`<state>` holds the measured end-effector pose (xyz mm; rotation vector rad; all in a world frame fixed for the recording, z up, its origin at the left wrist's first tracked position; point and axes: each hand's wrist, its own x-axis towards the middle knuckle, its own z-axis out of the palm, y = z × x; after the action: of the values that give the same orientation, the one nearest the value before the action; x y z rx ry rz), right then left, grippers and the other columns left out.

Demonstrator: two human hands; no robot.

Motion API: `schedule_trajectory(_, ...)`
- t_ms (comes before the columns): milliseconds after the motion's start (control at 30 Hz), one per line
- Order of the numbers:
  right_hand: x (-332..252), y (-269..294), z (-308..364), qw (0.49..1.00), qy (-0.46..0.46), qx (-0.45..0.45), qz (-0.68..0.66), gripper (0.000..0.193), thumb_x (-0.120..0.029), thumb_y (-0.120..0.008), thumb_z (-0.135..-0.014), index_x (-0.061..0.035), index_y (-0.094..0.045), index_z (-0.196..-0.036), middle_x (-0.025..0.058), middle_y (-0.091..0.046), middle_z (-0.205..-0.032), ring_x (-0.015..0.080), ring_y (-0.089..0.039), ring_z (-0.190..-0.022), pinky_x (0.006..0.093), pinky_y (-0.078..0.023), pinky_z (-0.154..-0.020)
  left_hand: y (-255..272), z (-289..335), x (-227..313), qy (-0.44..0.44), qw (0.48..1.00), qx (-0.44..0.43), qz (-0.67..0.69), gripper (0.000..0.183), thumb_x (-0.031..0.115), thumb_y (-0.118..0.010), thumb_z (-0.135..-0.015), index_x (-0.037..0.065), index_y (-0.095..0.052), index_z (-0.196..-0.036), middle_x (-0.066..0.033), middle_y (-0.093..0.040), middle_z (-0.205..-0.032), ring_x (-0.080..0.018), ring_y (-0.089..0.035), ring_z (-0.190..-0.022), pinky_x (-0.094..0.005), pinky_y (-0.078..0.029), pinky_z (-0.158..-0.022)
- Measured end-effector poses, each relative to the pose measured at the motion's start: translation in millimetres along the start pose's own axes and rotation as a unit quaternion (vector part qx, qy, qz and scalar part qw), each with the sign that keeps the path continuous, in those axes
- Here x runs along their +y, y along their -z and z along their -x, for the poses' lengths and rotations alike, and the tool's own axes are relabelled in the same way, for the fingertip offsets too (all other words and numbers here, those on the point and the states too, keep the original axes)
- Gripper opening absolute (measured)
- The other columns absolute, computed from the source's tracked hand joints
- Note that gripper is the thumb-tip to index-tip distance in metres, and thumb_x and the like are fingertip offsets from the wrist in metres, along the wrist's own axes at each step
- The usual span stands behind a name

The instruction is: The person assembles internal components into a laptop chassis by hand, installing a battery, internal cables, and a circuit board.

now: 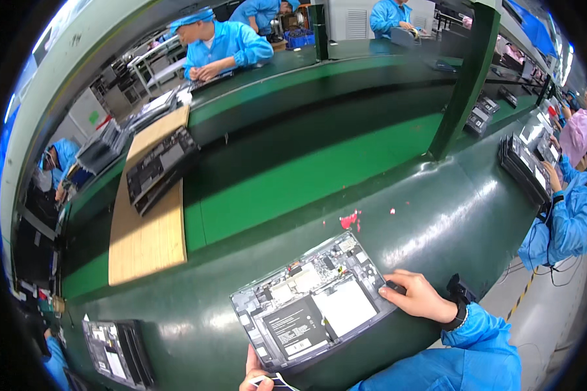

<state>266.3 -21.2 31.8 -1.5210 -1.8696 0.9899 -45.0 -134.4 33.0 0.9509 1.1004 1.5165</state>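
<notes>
An opened tablet-like device [319, 280] is in front of me, its circuit board along the far side and a black battery [298, 328] beside a white panel [347, 307] on the near side. My left hand [254, 373] grips its near left corner, thumb over the edge, fingers partly hidden below. A white, dark-edged piece [282, 383] shows beside that hand, cut off by the lower edge. At the device's right edge, my right hand [416, 298] is closed, thumb and fingers pinching a small black piece [396, 287] whose kind I cannot make out.
Stacks of opened devices stand at the lower left [114, 352] and far right [527, 171]. More devices [163, 166] rest on a wooden board [147, 238] across the green conveyor [293, 202]. Red scraps [349, 219] lie beyond my device. A green post [464, 85] rises ahead; co-workers sit around.
</notes>
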Motion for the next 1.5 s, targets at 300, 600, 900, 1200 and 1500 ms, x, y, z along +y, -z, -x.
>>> schedule_trajectory(300, -18, 15, 5, 0.903, 0.017, -0.052, -0.426, 0.035, -0.031, -0.037, -0.094, -0.0032, -0.048, -0.075, 0.0077, -0.046, -0.077, 0.0119, -0.041, -0.059, 0.0235, -0.035, -0.054, -5, -33, 30, 0.102, 0.970, -0.110, -0.189, 0.014, 0.004, -0.058, -0.081, -0.004, -0.055, -0.093, -0.0132, -0.058, -0.104, -0.0149, -0.053, -0.098, -0.0276, -0.042, -0.083)
schedule_trajectory(600, -59, -16, -23, 0.891, 0.047, -0.185, -0.411, 0.016, 0.005, -0.055, -0.082, 0.0016, -0.052, -0.097, 0.0074, -0.052, -0.095, 0.0180, -0.057, -0.097, 0.0283, -0.045, -0.087, -48, -78, -19, 0.060, 0.951, -0.149, -0.264, 0.020, 0.016, -0.067, -0.078, 0.001, -0.062, -0.090, -0.0093, -0.066, -0.076, -0.0132, -0.063, -0.070, -0.0252, -0.049, -0.063)
schedule_trajectory(900, -55, -39, -31, 0.958, 0.154, -0.097, -0.219, 0.021, -0.006, -0.063, -0.079, 0.0001, -0.060, -0.099, 0.0093, -0.061, -0.096, 0.0176, -0.062, -0.085, 0.0284, -0.053, -0.073, -47, -85, -17, 0.105, 0.926, -0.183, -0.313, 0.017, 0.020, -0.067, -0.076, 0.004, -0.065, -0.082, -0.0089, -0.066, -0.075, -0.0157, -0.064, -0.068, -0.0261, -0.048, -0.060)
schedule_trajectory(1200, -53, -49, -30, 0.962, 0.066, -0.116, -0.240, 0.020, -0.002, -0.065, -0.077, 0.0010, -0.061, -0.097, 0.0087, -0.065, -0.089, 0.0130, -0.061, -0.086, 0.0250, -0.049, -0.074, -44, -85, -19, 0.108, 0.919, -0.194, -0.325, 0.018, 0.020, -0.068, -0.074, 0.004, -0.065, -0.081, -0.0102, -0.065, -0.075, -0.0194, -0.065, -0.068, -0.0272, -0.048, -0.061)
schedule_trajectory(1500, -57, -49, -30, 0.966, 0.097, -0.113, -0.212, 0.018, -0.007, -0.062, -0.081, 0.0024, -0.060, -0.097, 0.0096, -0.063, -0.086, 0.0150, -0.063, -0.081, 0.0255, -0.051, -0.070, -43, -87, -20, 0.073, 0.910, -0.210, -0.350, 0.016, 0.021, -0.068, -0.072, 0.007, -0.066, -0.080, -0.0079, -0.065, -0.076, -0.0222, -0.064, -0.068, -0.0287, -0.048, -0.060)
